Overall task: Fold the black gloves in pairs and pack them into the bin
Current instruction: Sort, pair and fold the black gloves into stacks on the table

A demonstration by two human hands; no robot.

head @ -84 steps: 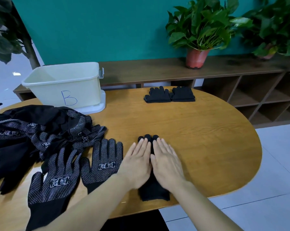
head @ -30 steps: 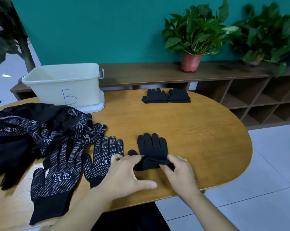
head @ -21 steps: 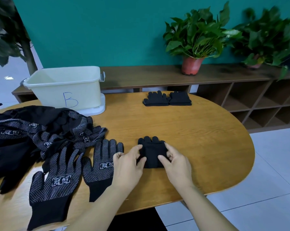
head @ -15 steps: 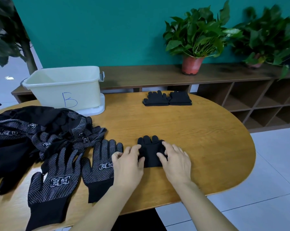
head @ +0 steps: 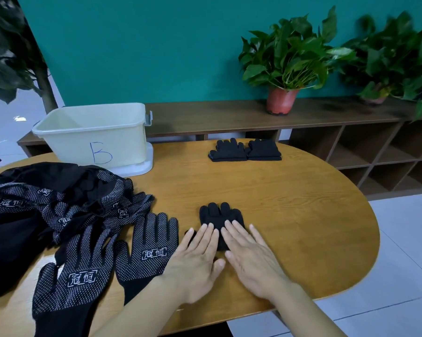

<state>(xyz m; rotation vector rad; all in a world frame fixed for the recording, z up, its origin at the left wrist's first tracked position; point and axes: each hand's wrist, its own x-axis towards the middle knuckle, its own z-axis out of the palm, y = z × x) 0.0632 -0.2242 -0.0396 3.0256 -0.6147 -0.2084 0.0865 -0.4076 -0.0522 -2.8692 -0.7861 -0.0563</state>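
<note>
A folded pair of black gloves (head: pixel 219 216) lies near the table's front edge, fingers pointing away from me. My left hand (head: pixel 195 261) and my right hand (head: pixel 250 257) lie flat side by side, fingers straight, pressing on its near half. Two folded pairs (head: pixel 245 150) sit at the far side of the table. Two dotted black gloves (head: pixel 112 259) lie flat left of my hands, beside a heap of unfolded gloves (head: pixel 52 203). The cream bin marked B (head: pixel 95 139) stands at the back left.
The oval wooden table (head: pixel 302 215) ends close to my right, with tiled floor (head: pixel 404 276) beyond. A low wooden shelf unit (head: pixel 350 142) with two potted plants (head: pixel 285 69) runs behind the table along the teal wall.
The glove pair was folded in half, cuff over fingers. My hands then let go of the fold and flattened onto it, sliding slightly toward me.
</note>
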